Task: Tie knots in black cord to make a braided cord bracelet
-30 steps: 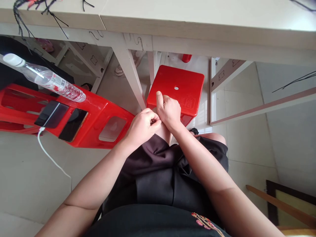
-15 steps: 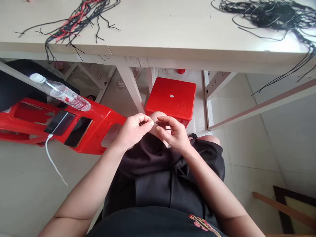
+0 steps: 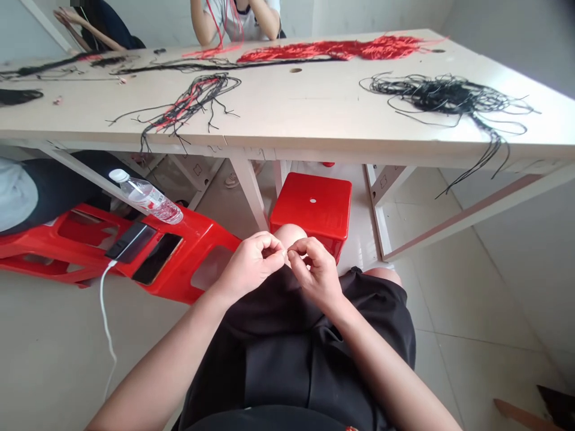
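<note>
My left hand [image 3: 251, 266] and my right hand [image 3: 317, 274] are raised over my lap with the fingers curled in, and their fingertips [image 3: 287, 254] meet at the centre of the view, just in front of my bare knee [image 3: 287, 234]. Both hands look pinched, but nothing shows clearly between them, so I cannot tell whether they are clenched on a fine strand or on nothing. Below them are my black shorts [image 3: 287, 359]. Just beyond my knee stands a red plastic stool [image 3: 312, 209] with a small round hole in its seat. To the left, another red stool [image 3: 211, 239] lies on its side, carrying a water bottle [image 3: 150, 205] and a black phone [image 3: 157, 258], with a white cable [image 3: 104, 317] running down to the floor. A long pale table [image 3: 287, 120] spans the upper frame, holding a black cord tangle [image 3: 449, 96] at the right, mixed red and black cords [image 3: 188, 105] at the left, and a red cord bundle [image 3: 332, 49] at the far edge. A co-worker [image 3: 236, 15] sits beyond the table at top centre.
</note>
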A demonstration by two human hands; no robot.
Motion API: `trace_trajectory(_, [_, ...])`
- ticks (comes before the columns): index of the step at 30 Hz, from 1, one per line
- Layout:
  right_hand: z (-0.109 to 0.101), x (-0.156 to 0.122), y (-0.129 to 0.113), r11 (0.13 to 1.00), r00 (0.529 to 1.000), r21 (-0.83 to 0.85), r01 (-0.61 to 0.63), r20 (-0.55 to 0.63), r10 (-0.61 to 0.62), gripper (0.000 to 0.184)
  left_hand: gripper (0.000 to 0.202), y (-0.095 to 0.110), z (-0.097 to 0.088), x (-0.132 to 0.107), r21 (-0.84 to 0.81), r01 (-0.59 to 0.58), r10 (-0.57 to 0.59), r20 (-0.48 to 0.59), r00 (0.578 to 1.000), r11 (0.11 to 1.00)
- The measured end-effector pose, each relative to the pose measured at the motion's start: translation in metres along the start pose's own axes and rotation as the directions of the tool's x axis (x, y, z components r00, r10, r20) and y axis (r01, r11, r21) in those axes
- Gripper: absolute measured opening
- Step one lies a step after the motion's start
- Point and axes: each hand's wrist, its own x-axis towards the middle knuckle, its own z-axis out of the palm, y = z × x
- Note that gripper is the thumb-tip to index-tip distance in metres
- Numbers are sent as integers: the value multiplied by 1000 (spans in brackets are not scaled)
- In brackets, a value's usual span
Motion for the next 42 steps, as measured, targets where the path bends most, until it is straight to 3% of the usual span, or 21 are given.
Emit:
trace_trajectory(7, [-2,-3,-9,980,977,29,-199,84,196,13,13,9,1,-9,46,5,-6,14,1000,999])
trace_trajectory(11, [-5,-5,-11,984,978,44,-174,127,167,16,12,9,3,-12,16,34,-34,27,999,999])
trace_trajectory(15, [-10,-6,-11,986,964,52,-160,221,145,18,15,2,6,-13,-169,97,-79,111,991,981])
trace_trajectory(19, [-15,-8,-9,958,923,146,-246,337,186,22,21,-5,9,-16,-449,237,-176,174,969,862])
trace_trajectory(22, [-17,-10,-8,835,848,341,-432,468,247,27,24,-10,10,-19,-504,278,-190,219,957,818])
trace_trajectory(25, [-19,-12,-6,584,736,508,-634,627,255,30,24,-14,12,-20,-408,210,-150,176,973,888])
trace_trajectory(27, [-20,-14,-5,486,723,567,-665,653,228,30,23,-18,13,-20,-317,137,-106,113,988,938])
trace_trajectory(32, [-19,-18,0,444,729,595,-670,640,241,30,22,-28,17,-19,-190,-5,8,15,1000,982])
trace_trajectory(39, [-18,-21,8,427,727,598,-678,634,265,27,28,-35,21,-17,-232,63,-69,-20,997,971])
trace_trajectory(42, [-17,-21,10,433,729,597,-675,630,269,26,30,-35,21,-15,-227,68,-63,31,998,971])
